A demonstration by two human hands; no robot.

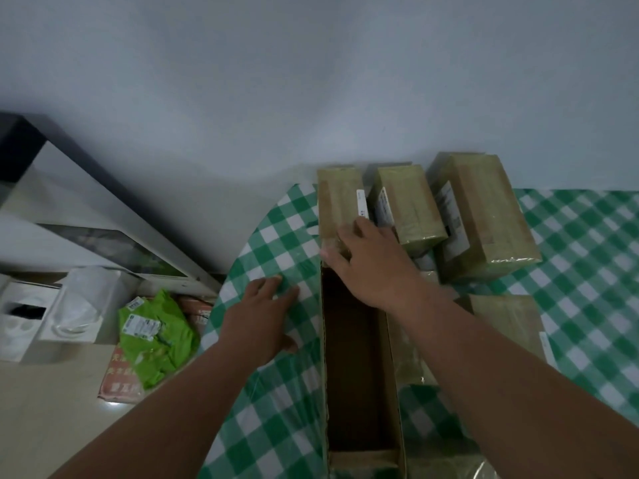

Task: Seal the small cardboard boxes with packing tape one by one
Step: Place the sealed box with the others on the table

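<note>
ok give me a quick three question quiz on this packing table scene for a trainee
1. True or false: the long open brown cardboard box holds a roll of tape.
2. Which hand touches the leftmost small taped cardboard box? A) left B) right
3. Fill in: the left hand lies flat on the green-and-white ____ tablecloth.

Key
1. False: its visible inside looks empty.
2. B: the right hand lies over that box's near end, fingers fairly straight.
3. checked
</note>
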